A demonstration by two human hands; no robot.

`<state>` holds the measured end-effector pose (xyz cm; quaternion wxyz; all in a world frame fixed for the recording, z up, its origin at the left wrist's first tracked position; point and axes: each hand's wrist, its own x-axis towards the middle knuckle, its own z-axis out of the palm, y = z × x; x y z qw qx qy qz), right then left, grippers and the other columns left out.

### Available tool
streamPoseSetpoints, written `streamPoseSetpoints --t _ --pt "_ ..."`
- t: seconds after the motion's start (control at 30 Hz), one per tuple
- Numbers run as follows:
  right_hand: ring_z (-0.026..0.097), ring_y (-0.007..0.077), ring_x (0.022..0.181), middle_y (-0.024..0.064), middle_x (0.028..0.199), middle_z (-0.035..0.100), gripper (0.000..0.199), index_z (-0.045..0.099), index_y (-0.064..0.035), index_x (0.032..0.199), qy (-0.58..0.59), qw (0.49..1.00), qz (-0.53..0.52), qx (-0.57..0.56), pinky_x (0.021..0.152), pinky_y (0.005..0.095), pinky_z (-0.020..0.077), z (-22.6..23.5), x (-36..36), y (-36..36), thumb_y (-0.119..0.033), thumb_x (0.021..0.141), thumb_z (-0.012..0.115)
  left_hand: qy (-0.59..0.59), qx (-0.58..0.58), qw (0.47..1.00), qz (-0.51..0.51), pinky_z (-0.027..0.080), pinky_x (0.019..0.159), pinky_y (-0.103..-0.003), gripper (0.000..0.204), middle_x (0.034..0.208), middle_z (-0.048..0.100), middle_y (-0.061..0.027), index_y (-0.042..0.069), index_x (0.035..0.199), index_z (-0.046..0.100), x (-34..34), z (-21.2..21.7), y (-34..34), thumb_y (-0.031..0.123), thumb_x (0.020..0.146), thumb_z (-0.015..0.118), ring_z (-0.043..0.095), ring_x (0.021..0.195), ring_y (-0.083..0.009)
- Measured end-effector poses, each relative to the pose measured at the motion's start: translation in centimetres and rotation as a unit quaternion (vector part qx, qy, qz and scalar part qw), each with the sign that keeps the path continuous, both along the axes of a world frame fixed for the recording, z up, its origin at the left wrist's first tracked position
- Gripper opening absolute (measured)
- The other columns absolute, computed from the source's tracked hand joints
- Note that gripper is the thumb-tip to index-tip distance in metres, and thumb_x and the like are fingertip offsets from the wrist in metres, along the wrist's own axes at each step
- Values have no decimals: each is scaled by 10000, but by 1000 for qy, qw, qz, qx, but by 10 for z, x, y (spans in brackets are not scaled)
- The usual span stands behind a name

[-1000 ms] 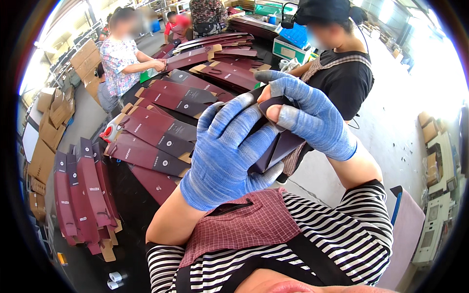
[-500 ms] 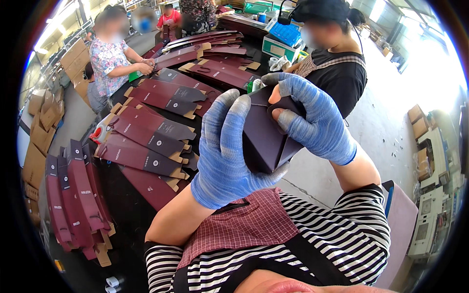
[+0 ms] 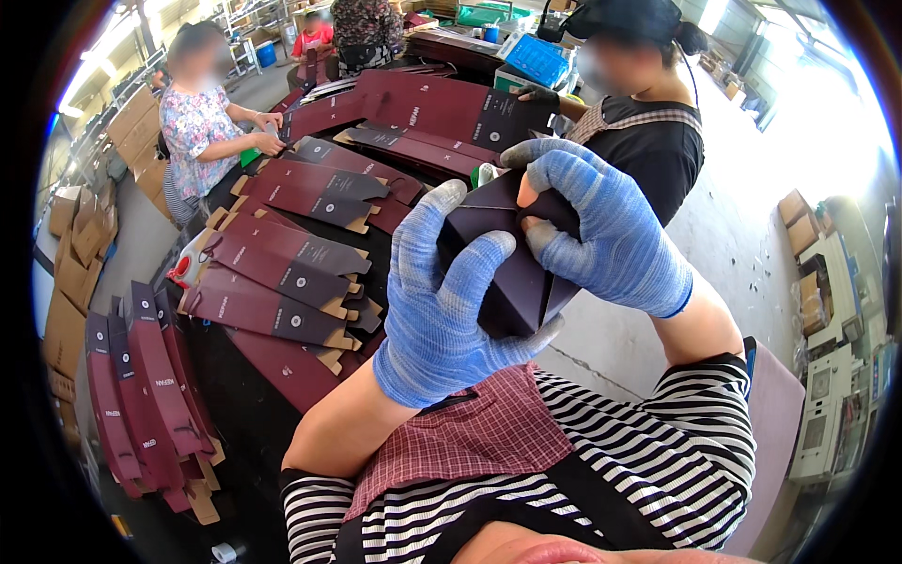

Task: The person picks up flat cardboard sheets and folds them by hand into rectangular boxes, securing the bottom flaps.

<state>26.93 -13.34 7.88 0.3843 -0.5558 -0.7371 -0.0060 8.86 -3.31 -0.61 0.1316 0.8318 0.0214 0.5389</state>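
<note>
Held up before my chest is a dark purple cardboard box (image 3: 520,293), its folded end facing me with flaps meeting at an angle. My left hand (image 3: 427,291), in a blue knitted glove with grey fingertips, wraps the box's left side and underside, one finger lying on the end flap. From the right my right hand (image 3: 611,235), gloved alike, closes over the upper right of the end; its thumb and a bare fingertip press at the flap edge. The box's far length is hidden behind the hands.
On the black table (image 3: 235,414) lie several flat maroon cartons (image 3: 272,249); more assembled ones (image 3: 155,395) stand at the left. A co-worker in black (image 3: 648,141) handles a maroon sheet (image 3: 451,108) across from me. Another person in a floral top (image 3: 197,132) works at far left.
My left finger has moved from the box's upper left edge onto its end flap. The co-worker in black now has a wide maroon sheet spread on the pile.
</note>
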Motion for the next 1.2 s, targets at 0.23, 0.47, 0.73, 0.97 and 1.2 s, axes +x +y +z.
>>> streamPoseSetpoints --t 0.23,0.47,0.73,0.97,1.2 --pt "633 396 985 196 1107 604 234 565 -2 1023 -43 998 20 50 905 400 541 1 5 7 -25 825 688 -3 6 1000 4 497 1047 -550 902 1457 375 -239 169 1333 500 5 3 -1 385 597 975 470 1323 -442" --pt "616 368 968 162 1016 597 169 581 0 948 -24 999 42 16 870 378 534 5 13 6 -5 801 666 -2 16 1000 -5 494 1046 -552 893 1463 374 -240 156 1305 518 7 5 -5 374 577 986 472 1324 -443" --pt "625 339 1005 154 1034 617 126 620 9 933 -41 996 77 30 921 385 523 7 18 8 -12 818 665 -14 17 1000 -3 494 1033 -542 887 1464 382 -242 152 1298 518 9 5 -6 369 575 984 494 1301 -453" --pt "628 284 1034 133 1069 629 161 621 -19 1085 87 995 51 -26 951 365 506 2 15 6 -66 934 588 -31 16 999 3 487 1051 -547 873 1472 381 -244 150 1297 515 5 3 -4 391 594 972 485 1313 -451" --pt "624 264 1027 131 1066 618 147 610 -25 1070 -48 996 77 19 929 356 509 1 14 14 -84 935 607 -25 17 999 10 486 1060 -549 888 1474 379 -246 150 1311 507 0 3 -3 396 596 972 486 1313 -450"
